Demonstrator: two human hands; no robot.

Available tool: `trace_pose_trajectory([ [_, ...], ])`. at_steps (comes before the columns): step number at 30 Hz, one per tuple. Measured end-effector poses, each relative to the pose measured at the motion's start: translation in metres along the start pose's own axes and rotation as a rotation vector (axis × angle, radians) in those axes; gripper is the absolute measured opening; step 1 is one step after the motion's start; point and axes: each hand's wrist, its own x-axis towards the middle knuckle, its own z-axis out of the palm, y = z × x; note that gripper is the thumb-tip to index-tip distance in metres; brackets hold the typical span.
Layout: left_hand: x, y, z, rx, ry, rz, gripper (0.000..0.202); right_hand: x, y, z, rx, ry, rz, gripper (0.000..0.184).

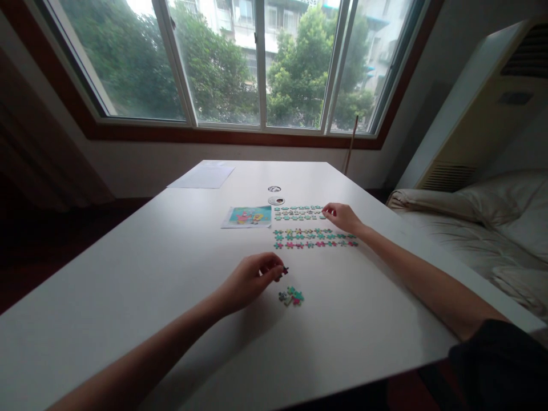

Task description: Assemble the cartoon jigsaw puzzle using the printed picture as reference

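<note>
Between the thumb and fingers of my left hand (252,279) is a dark jigsaw puzzle piece (285,270), held just above the table. Below that hand lies a small loose pile of puzzle pieces (291,297). My right hand (341,216) reaches to the right end of the upper rows of puzzle pieces (299,213), its fingertips pinched at the last piece; whether it grips that piece is hard to see. Nearer to me lie more rows of puzzle pieces (306,237), green, pink and yellow. Left of the rows is a colourful picture sheet (250,217).
Two small round items (276,201) lie behind the picture sheet on the white table (171,257). Papers (203,176) rest at the far left corner. A window (261,68) stands beyond the table, and a covered sofa (454,228) is on the right.
</note>
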Motion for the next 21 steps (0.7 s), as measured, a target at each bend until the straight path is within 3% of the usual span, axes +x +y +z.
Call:
trace_pose_trajectory([
  [5, 0.005, -0.007, 0.004, -0.151, 0.043, -0.063, 0.024, -0.057, -0.074, 0.001, 0.288, -0.109, -0.316, 0.015],
  [9, 0.003, -0.003, 0.007, -0.120, 0.080, -0.033, 0.021, -0.096, -0.112, -0.001, 0.472, -0.204, -0.339, 0.015],
  [21, -0.001, 0.007, 0.015, 0.001, 0.178, 0.047, 0.019, -0.114, -0.120, 0.005, 0.664, -0.209, -0.169, 0.018],
])
